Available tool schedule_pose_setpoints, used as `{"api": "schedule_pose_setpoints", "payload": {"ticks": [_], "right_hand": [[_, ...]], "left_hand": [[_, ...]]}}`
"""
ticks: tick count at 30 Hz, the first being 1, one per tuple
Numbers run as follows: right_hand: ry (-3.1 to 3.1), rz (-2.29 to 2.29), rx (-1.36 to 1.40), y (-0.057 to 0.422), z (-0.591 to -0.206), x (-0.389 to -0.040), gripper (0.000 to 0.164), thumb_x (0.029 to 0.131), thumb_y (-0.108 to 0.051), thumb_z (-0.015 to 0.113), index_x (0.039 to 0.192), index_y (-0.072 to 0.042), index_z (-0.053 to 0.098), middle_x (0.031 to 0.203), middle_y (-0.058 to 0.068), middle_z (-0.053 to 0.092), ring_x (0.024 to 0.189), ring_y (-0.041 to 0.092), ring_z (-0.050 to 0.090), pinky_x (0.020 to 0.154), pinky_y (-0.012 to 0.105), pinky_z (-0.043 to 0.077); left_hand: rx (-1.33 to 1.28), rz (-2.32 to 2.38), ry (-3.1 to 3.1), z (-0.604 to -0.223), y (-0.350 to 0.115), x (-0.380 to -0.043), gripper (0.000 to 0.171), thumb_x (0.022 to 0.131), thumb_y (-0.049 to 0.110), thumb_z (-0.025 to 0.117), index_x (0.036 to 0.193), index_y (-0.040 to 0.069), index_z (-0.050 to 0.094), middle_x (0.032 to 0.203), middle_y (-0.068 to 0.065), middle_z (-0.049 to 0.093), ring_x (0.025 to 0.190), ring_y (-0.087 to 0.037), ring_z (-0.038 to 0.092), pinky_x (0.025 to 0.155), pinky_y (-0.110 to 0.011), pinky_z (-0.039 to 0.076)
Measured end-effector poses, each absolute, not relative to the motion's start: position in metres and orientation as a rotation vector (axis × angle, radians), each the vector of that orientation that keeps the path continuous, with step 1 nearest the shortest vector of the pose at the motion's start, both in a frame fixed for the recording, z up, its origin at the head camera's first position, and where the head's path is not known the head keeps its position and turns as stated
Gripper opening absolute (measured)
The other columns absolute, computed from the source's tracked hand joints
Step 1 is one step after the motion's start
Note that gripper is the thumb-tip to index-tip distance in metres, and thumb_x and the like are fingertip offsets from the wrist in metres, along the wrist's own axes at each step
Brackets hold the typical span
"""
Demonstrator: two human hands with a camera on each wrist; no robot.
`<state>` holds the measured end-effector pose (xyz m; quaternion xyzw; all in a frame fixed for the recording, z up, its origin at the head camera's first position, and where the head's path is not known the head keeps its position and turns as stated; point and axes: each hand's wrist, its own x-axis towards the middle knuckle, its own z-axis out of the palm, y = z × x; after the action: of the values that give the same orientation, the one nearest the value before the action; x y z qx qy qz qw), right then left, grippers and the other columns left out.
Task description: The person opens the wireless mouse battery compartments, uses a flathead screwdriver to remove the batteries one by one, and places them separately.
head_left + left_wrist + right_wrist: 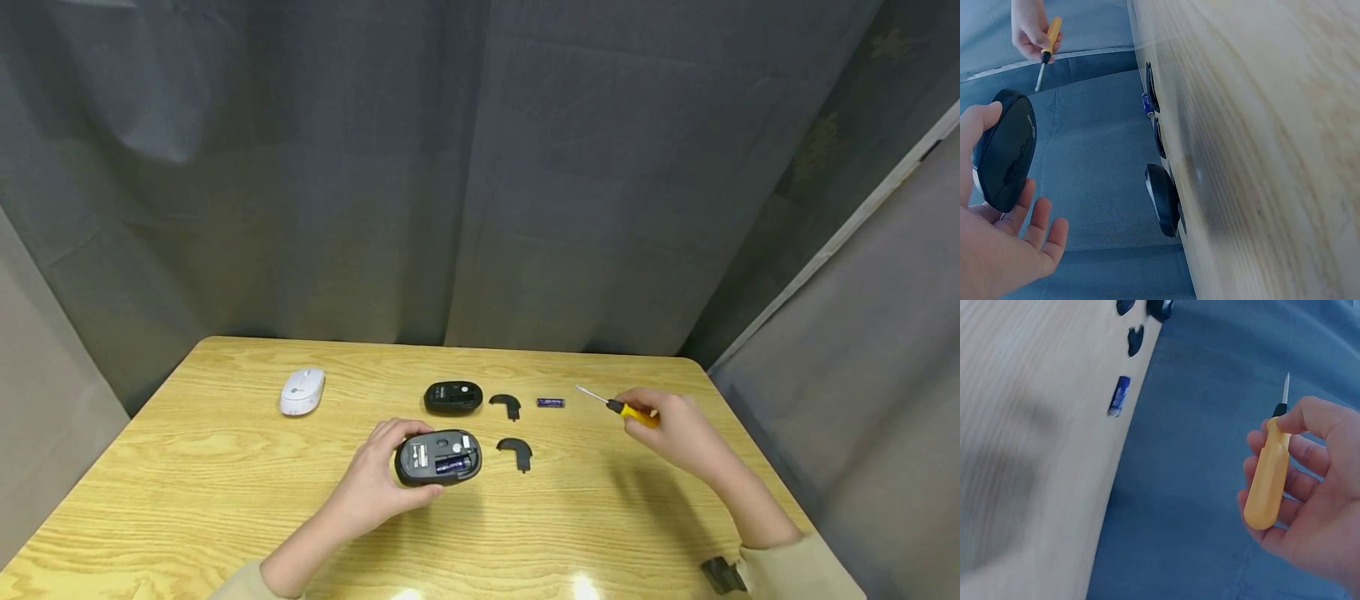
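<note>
Above the yellowish, wood-grained table (pixel 225 483), your left hand (pixel 378 477) holds an oval mouse (pixel 420 461) by its rounded edges, thumb on one side and fingers on the other, spread as wide as its body. Its dark underside faces up in the head view, showing an uncovered bay with a glossy, purple-wrapped cell (pixel 453 465). Your right hand (pixel 678 427) grips a screwdriver (pixel 1267 484), fingers curled round the smooth yellow handle with its rounded butt; past a black collar, the slim metal shaft points away from your palm. On the tabletop beyond the left hand lies a second mouse (pixel 453 408), black and underside up. Beside it rests a thin, hooked black cover (pixel 510 403), with another curved cover (pixel 521 456) nearer you and a small cylindrical battery (pixel 551 402) just beyond.
</note>
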<state>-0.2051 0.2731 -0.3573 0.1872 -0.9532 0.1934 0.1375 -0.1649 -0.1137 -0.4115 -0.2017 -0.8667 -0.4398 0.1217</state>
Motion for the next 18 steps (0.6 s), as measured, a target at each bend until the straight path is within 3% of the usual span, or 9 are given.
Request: {"api": "schedule_pose_setpoints", "payload": {"ticks": [18], "right_hand": [[-2.504,0.550,0.691,0.234,-0.337,-0.188,0.021,0.078,-0.009,0.062,0.098,-0.014,0.065,0.089,-0.004,0.063,0.073,0.009,0.059,0.063,0.031,0.052]], "left_hand": [[-0.612,-1.319,-2.559,-0.409,-0.109,-0.163,0.064,0.052,0.036,0.083,0.107,0.036,0.051,0.103,0.024,0.050,0.100,0.000,0.045,0.090,-0.037,0.039]]}}
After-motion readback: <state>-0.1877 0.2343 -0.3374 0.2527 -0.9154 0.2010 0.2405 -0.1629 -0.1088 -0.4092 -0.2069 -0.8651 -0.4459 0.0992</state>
